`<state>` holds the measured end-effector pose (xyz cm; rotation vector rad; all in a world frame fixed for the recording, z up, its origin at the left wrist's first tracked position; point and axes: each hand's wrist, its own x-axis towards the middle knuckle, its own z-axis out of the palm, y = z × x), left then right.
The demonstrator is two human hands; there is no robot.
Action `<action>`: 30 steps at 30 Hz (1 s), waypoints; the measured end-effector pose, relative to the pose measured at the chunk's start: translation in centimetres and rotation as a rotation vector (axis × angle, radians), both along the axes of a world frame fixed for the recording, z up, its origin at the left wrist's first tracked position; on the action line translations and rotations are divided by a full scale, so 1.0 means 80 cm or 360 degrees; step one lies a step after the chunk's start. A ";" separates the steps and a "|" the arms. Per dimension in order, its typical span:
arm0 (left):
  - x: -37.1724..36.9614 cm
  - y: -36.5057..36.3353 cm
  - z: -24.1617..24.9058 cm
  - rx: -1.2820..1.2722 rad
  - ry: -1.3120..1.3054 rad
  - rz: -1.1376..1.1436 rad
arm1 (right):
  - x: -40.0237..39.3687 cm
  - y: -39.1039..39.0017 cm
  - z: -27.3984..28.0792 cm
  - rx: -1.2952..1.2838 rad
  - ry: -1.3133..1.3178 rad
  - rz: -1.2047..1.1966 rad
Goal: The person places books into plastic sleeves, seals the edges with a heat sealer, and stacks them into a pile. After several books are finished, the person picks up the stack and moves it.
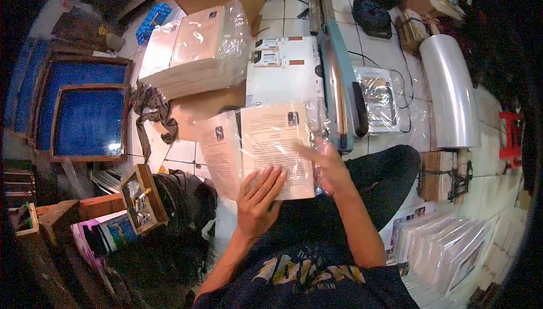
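A cream booklet [271,153] with printed text and a small dark picture lies in front of me under clear plastic film. My left hand [261,196] rests flat on its lower part, fingers stretched out. At the booklet's right edge is my right hand [332,167], smeared by motion, beside loose clear film; whether it grips the film cannot be told. A second cream booklet [218,150], also under shiny film, sits tilted just left of the first. Beyond them is a white box [284,85] with printed labels.
A long blue-grey bar sealer [338,82] stands right of the box. Farther right is a big roll of clear film [449,91]. Stacked booklets [195,40] stand back left; wrapped packs [447,247] lie lower right. A wooden tray [141,198] holds a cigarette.
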<state>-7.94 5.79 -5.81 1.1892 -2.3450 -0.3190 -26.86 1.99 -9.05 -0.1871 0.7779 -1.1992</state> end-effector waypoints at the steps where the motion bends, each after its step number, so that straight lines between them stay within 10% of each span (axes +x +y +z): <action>1: -0.005 -0.002 0.011 0.0231 -0.0122 -0.0048 | 0.002 -0.001 -0.021 -0.0142 0.0419 0.0037; 3: 0.018 -0.008 0.009 0.0364 -0.0110 -0.0109 | -0.001 -0.007 -0.031 -0.0303 0.0827 0.0082; 7: 0.087 -0.061 -0.050 -0.0061 0.0665 0.1208 | -0.015 -0.009 -0.035 -0.0146 0.0422 0.0174; 10: 0.162 -0.091 -0.088 0.1106 0.1368 0.1396 | -0.018 -0.006 -0.061 -0.0106 0.0377 0.0176; 12: 0.167 -0.094 -0.094 0.1854 0.2424 0.0543 | -0.015 -0.005 -0.076 -0.0052 0.0228 0.0141; 16: 0.167 -0.086 -0.097 0.1467 0.1909 0.0582 | -0.022 -0.001 -0.081 0.0060 0.0121 0.0134; 24: 0.132 -0.082 0.083 0.1306 0.1465 0.0668 | -0.037 0.047 -0.082 0.0028 0.0023 0.0025; 30: 0.109 -0.102 0.068 0.1536 0.1097 0.0738 | -0.077 0.085 -0.046 0.0122 0.0426 0.0031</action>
